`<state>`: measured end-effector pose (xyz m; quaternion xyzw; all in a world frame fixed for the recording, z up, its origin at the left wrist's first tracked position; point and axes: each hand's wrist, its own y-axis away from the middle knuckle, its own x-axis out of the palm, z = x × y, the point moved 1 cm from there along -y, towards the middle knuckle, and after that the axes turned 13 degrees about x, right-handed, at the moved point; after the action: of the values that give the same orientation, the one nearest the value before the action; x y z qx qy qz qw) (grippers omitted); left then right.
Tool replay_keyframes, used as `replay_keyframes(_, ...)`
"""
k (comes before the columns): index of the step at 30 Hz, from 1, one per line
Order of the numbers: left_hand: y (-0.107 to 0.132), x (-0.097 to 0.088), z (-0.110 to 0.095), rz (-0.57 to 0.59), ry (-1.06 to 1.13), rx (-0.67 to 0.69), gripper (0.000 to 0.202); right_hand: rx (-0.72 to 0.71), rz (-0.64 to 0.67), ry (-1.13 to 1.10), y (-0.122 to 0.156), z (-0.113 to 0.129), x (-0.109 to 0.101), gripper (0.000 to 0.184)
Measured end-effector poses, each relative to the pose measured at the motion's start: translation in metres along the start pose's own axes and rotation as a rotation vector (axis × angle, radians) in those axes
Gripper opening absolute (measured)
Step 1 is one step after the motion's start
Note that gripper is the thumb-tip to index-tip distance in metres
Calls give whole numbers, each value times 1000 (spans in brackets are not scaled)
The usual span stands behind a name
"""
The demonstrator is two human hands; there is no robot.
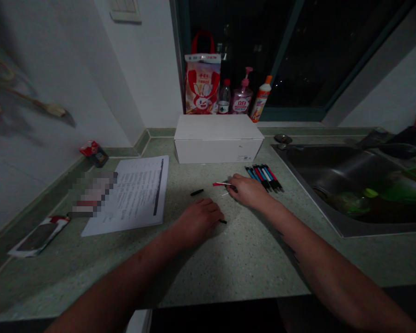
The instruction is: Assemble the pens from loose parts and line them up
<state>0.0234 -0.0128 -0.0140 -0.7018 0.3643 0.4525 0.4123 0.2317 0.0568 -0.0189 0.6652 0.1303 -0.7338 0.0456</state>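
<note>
My right hand [244, 188] is pinched on a thin red-and-white pen refill [221, 184] that points left, low over the counter. Just below it a slim white piece [225, 194] shows by the fingertips. My left hand [201, 218] lies low on the counter with its fingers curled; the end of a short black pen part [223, 222] sticks out from under the fingertips. Another black pen part [197, 192] lies above my left hand. Right of my right hand, several pens [264, 177] with blue, red and white barrels lie side by side.
A white box [218, 138] stands at the back, with a bag [203, 88] and bottles [241, 99] behind it. Printed sheets [135, 194] lie on the left, near a packet [39, 237] and a small dark-and-red item [94, 153]. The steel sink [307, 196] is at right.
</note>
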Motion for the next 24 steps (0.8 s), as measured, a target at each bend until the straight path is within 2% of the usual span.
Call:
replay_keyframes(4,1,0,0,-94,38,-28,14,-15,15,23,-2,1,-2,22)
replay_keyframes(7,3,-3,2,-278,81,-122,13,-10,18,-49,-6,-3,-5,20)
replay_keyframes(10,5,-9,7,-515,200,-333,12,21,-29,-346,-6,-8,-10,16)
replay_keyframes(13,6,-12,13,-658,426,-521,15,71,15,-737,4,-1,-12,17)
replay_keyframes(17,4,-9,17,-680,694,-579,26,42,159,-969,21,26,-9,18)
replay_keyframes(20,2,-6,16,-666,752,-579,16,64,185,-1031,26,39,-7,20)
replay_keyframes(24,1,-5,14,-725,799,-563,12,85,236,-1081,26,42,-5,19)
